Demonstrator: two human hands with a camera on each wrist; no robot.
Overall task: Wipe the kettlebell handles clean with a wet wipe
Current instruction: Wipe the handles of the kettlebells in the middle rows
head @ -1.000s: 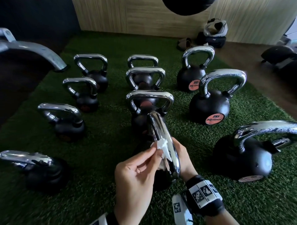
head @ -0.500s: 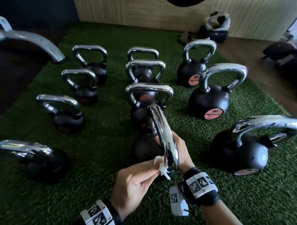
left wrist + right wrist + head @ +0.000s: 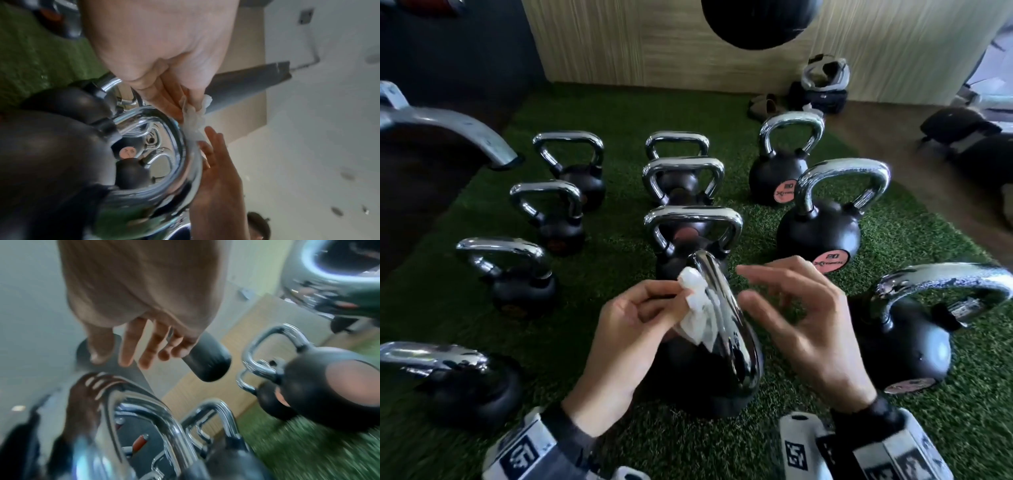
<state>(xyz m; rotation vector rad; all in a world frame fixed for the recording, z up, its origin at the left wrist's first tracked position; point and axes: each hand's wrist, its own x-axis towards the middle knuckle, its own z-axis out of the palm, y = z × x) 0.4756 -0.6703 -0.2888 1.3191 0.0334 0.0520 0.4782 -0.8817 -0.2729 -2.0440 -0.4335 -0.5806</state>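
Pinching the wet wipe against the chrome handle, the left hand works the nearest kettlebell – front-centre on the green turf. R. hand hovers just beside the handle, fingers spread, holding nothing; other kettlebells stand around.

Black kettlebells with shiny chrome handles stand on green turf; some carry round pink labels with black print. The wipe is white. The wristbands are white with black square markers. The wall behind is pale, wood-grained beige
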